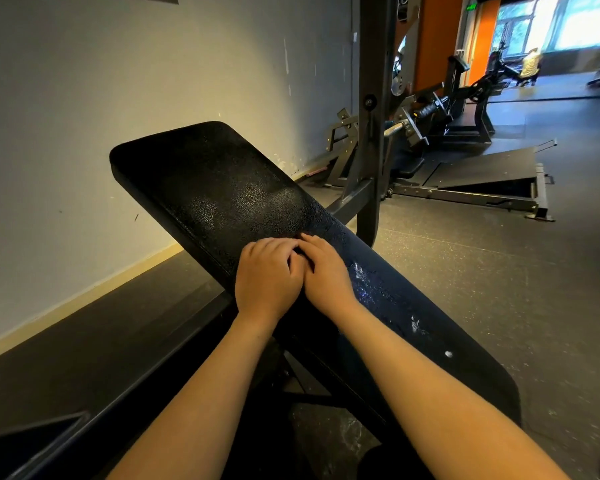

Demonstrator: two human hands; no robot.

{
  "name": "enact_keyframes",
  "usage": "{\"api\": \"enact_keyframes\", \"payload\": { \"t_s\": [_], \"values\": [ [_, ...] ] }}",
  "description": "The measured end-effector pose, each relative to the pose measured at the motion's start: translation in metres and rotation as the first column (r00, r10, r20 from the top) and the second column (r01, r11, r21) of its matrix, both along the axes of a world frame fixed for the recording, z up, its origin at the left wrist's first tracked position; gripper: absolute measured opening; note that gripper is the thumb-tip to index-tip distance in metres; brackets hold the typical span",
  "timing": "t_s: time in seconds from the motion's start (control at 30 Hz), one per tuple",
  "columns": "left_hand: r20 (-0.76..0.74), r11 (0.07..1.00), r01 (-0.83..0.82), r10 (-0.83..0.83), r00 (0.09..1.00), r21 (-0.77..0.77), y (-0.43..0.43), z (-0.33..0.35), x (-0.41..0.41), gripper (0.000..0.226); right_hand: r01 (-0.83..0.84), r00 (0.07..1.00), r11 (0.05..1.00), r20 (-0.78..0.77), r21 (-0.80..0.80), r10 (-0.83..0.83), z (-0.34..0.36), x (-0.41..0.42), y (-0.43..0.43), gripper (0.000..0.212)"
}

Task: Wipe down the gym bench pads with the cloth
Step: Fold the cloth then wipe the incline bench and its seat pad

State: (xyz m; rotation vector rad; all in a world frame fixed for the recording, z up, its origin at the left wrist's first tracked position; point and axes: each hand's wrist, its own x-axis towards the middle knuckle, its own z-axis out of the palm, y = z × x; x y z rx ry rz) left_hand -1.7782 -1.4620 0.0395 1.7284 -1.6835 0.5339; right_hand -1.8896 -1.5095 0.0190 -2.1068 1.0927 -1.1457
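**Arms of one person, viewed from the head camera.** Left forearm (194, 393) and right forearm (440, 386): bare along their whole visible length, from the lower frame edge up to the wrists. Both look broadest at that edge and taper towards the wrists, an effect of the wide-angle lens. Left grip (267, 277) and right grip (328, 271): bare, broad-backed, with short fingers (274, 244) and rounded knuckles. Faint creases mark each wrist. The fingertips are partly hidden.
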Motion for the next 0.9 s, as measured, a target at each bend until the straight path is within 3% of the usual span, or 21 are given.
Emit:
{"api": "enact_keyframes", "payload": {
  "t_s": [0.1, 0.23, 0.5, 0.67, 0.73, 0.9],
  "values": [
    [-0.027, 0.999, 0.031, -0.033, 0.999, -0.043, 0.021, -0.022, 0.006, 0.039, 0.000, 1.000, 1.000, -0.019, -0.022, 0.000, -0.008, -0.005, 0.022, 0.038],
    [-0.036, 0.997, 0.073, -0.072, 0.997, 0.038, 0.053, -0.051, 0.016, 0.043, 0.012, 1.000, 0.999, -0.016, -0.042, -0.013, -0.015, -0.007, 0.049, 0.037],
    [-0.361, 0.969, 0.226, -0.176, 0.916, 0.103, 0.099, -0.055, 0.012, 0.044, -0.019, 0.999, 0.999, 0.035, -0.042, 0.021, -0.017, 0.009, 0.087, 0.036],
    [-0.515, 0.984, 0.176, -0.143, 0.845, 0.017, 0.116, -0.047, 0.020, 0.042, -0.203, 0.945, 0.973, 0.283, 0.109, 0.166, 0.002, 0.024, 0.104, 0.036],
    [-0.592, 0.986, 0.166, -0.132, 0.795, 0.004, 0.116, -0.041, 0.024, 0.041, -0.291, 0.912, 0.933, 0.357, 0.211, 0.203, 0.013, 0.032, 0.110, 0.038],
    [-0.810, 0.958, 0.279, -0.210, 0.548, -0.060, 0.116, -0.015, 0.020, 0.047, -0.492, 0.778, 0.811, 0.579, 0.317, 0.245, 0.031, 0.053, 0.113, 0.041]
  ]
}}
